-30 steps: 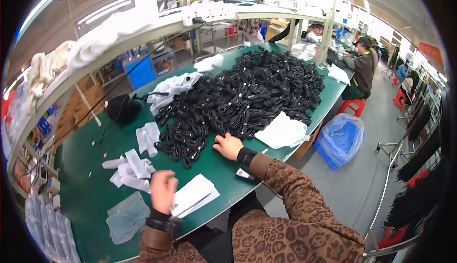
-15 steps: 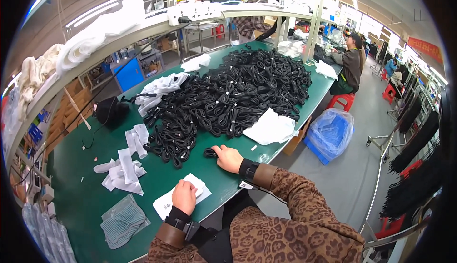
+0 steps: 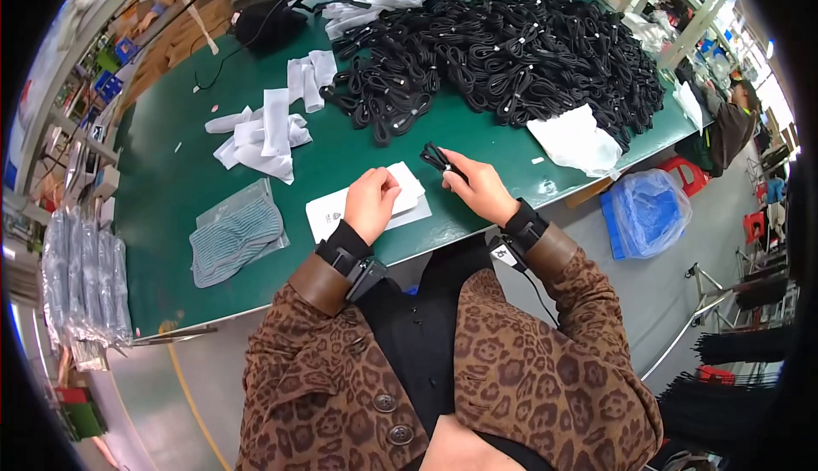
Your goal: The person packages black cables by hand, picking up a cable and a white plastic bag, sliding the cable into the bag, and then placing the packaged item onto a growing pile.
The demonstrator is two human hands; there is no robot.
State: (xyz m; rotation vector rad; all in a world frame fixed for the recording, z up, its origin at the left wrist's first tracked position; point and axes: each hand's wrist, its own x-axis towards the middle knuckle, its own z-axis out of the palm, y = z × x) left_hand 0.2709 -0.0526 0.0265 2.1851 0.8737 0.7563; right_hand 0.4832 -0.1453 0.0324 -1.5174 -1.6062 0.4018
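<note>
My right hand is closed around a looped black cable bundle, holding it by one end above the table's near side. Beside it, my left hand has its fingers curled in over a short stack of white flat bags. Whether a bag edge is pinched in those fingers cannot be made out. The bags carry small dark print and lie partly under that hand. Beyond both hands spreads a large heap of similar black cable bundles.
The green table holds loose white strips, a clear bag of grey-green striped pieces and a white crumpled sheet. A black bundle sits far left. Beyond the right edge stands a blue bin with a clear liner.
My right hand has lifted a cable bundle off the table and turned it toward my left hand. My left hand stays at the white bags. The view has tilted down and turned.
</note>
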